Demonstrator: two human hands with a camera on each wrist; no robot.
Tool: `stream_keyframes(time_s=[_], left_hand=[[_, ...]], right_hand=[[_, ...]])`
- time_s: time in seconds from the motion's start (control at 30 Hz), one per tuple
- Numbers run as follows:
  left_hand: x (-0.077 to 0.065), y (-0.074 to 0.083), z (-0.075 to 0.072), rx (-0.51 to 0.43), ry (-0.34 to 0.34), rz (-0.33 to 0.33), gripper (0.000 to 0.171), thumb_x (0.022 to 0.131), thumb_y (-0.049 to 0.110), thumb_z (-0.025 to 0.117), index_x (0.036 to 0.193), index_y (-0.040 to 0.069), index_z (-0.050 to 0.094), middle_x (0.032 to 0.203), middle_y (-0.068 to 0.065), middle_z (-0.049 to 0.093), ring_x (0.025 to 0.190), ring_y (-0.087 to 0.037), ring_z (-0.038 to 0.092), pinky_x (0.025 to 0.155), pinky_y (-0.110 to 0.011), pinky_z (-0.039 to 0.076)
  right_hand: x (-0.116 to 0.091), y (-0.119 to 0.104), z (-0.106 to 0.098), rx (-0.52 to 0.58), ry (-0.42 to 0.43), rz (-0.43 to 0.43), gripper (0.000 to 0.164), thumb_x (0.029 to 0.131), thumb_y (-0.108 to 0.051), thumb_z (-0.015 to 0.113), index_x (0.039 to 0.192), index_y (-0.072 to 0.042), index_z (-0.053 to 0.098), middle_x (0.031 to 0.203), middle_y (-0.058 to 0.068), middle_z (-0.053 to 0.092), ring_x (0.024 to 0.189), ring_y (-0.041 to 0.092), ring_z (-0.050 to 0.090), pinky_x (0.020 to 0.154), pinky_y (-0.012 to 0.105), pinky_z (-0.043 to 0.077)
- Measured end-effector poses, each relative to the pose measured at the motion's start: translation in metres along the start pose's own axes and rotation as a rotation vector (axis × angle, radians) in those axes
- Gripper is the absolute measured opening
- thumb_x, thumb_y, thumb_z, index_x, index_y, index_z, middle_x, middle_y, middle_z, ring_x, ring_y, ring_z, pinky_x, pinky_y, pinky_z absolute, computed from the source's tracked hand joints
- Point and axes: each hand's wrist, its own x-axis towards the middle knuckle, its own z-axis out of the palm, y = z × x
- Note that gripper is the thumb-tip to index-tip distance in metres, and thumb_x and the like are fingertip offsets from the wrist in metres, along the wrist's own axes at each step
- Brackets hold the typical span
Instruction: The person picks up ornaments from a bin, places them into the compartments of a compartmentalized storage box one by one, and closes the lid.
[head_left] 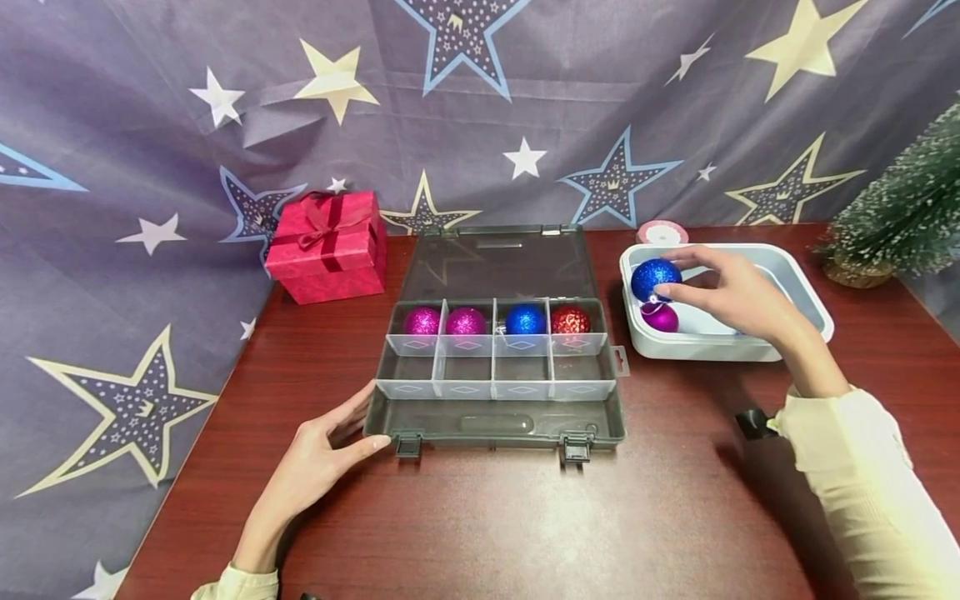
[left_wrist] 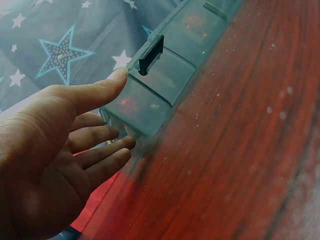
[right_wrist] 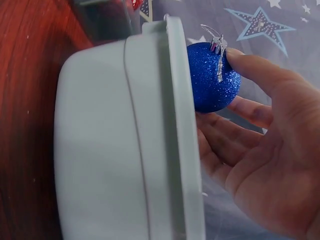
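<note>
One red gift box [head_left: 327, 244] far left. Left hand [head_left: 318, 462] — fingers nearly straight, thumb resting on the near left corner of the open organizer case [head_left: 495, 421]. Back row: two magenta, one blue, one red bauble. Right hand [head_left: 731, 292] pinches one blue bauble [head_left: 655, 277] over the white tub [head_left: 813, 312] — one magenta bauble [head_left: 662, 317] inside.

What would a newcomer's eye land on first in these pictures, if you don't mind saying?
Probably the glittery blue bauble that the right hand grips above the white tub at the table's right. Next, the open organizer case in the middle, its back row holding two magenta, one blue and one red bauble, while the left hand rests against its front-left corner.
</note>
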Motion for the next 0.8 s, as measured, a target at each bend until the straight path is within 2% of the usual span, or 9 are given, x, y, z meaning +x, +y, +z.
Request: stream_keyframes(time_s=[0.27, 0.43, 0.6, 0.8], left_hand=[[0.0, -0.001, 0.0, -0.002, -0.002, 0.011, 0.072, 0.091, 0.016, 0.082, 0.155, 0.01, 0.049, 0.14, -0.012, 0.063, 0.126, -0.024, 0.061, 0.1, -0.016, 0.048], [0.0, -0.001, 0.0, -0.007, -0.004, 0.008, 0.072, 0.091, 0.015, 0.082, 0.155, 0.01, 0.049, 0.14, -0.012, 0.063, 0.125, -0.026, 0.062, 0.1, -0.016, 0.048], [0.0, -0.001, 0.0, -0.017, -0.004, 0.001, 0.073, 0.091, 0.015, 0.083, 0.155, 0.011, 0.049, 0.14, -0.012, 0.063, 0.126, -0.026, 0.061, 0.1, -0.017, 0.048], [0.0, -0.001, 0.0, -0.015, -0.004, -0.009, 0.072, 0.091, 0.017, 0.082, 0.155, 0.014, 0.049, 0.14, -0.012, 0.063, 0.125, -0.025, 0.062, 0.099, -0.016, 0.048]], right_hand=[[-0.005, -0.014, 0.007, 0.015, -0.01, -0.023, 0.052, 0.097, -0.02, 0.076, 0.143, -0.006, 0.059, 0.132, 0.024, 0.063, 0.106, 0.039, 0.069, 0.077, 0.011, 0.049], [-0.007, -0.02, 0.016, 0.038, -0.023, -0.101, 0.05, 0.096, -0.017, 0.077, 0.142, -0.004, 0.059, 0.129, 0.024, 0.065, 0.103, 0.039, 0.07, 0.077, 0.01, 0.051], [-0.009, -0.023, 0.023, 0.045, -0.03, -0.158, 0.053, 0.095, -0.016, 0.078, 0.143, -0.003, 0.059, 0.132, 0.022, 0.064, 0.109, 0.042, 0.068, 0.081, 0.007, 0.048], [-0.012, -0.032, 0.034, 0.044, -0.033, -0.22, 0.049, 0.094, -0.015, 0.079, 0.14, -0.008, 0.063, 0.132, 0.014, 0.066, 0.108, 0.032, 0.07, 0.084, 0.011, 0.051]])
